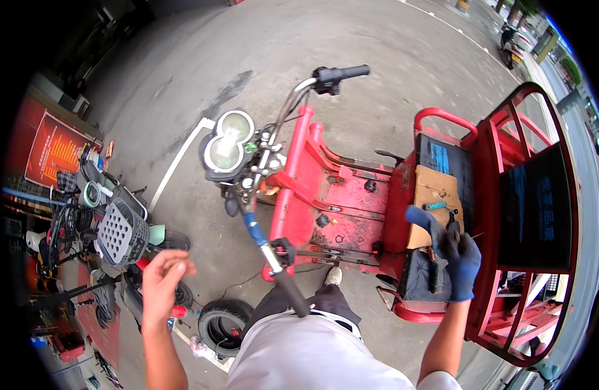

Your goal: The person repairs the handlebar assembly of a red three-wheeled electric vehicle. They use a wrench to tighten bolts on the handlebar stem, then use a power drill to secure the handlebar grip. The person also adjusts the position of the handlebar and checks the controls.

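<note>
The blue strip (422, 218) is over the cardboard (435, 185) on the seat (416, 276), grasped at its lower end by the gloved right hand (462, 263). A green tool (435, 206) lies nearby. The left hand (161, 281) — bare, loosely curled, released — is left of the handlebar (290, 291).

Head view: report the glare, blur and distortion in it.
In the head view, glare washes out the twin round gauges; in the head view, the blue strip by the gloved right hand looks smeared, perhaps by motion; also in the head view, the white ground line at upper right bows, and black fills the corners.
</note>
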The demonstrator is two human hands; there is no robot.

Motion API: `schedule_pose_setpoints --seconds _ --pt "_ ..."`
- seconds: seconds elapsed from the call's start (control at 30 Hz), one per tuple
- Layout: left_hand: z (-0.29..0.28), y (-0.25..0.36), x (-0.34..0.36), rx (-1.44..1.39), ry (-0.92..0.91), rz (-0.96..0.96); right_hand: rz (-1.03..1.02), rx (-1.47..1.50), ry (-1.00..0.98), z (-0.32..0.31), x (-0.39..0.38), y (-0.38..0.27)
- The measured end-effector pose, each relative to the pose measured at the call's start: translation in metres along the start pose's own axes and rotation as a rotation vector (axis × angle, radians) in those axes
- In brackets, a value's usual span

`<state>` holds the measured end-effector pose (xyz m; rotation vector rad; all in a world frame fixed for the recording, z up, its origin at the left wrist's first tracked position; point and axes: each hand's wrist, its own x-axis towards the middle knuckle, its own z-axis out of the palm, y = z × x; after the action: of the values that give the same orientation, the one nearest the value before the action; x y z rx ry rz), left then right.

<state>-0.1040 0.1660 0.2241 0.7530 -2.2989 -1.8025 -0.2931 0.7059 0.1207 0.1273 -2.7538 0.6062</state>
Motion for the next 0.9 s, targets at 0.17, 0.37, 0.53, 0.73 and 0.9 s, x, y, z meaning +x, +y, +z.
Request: schedule_pose_setpoints --seconds 0.17,0.37,0.53,0.73,0.9 --pt "0.025 -0.038 0.057 0.141 -0.095 0.223 -0.042 0.329 -0.158 0.006 -0.051 -0.108" --pt "0.051 -0.052 0.117 0.088 -0.371 0.467 0.147 0.541 -0.241 0.043 -0.116 -0.264" --pt "0.066 -0.062 0.139 0.069 -0.52 0.622 0.12 0.34 -0.036 0.074 -0.136 -0.292" --pt "0.07 -0.065 0.146 0.058 -0.538 0.757 0.012 0.171 0.052 0.086 -0.138 -0.296" --pt "0.072 -0.082 0.152 0.033 -0.464 0.771 0.103 0.151 0.018 0.086 -0.141 -0.3"
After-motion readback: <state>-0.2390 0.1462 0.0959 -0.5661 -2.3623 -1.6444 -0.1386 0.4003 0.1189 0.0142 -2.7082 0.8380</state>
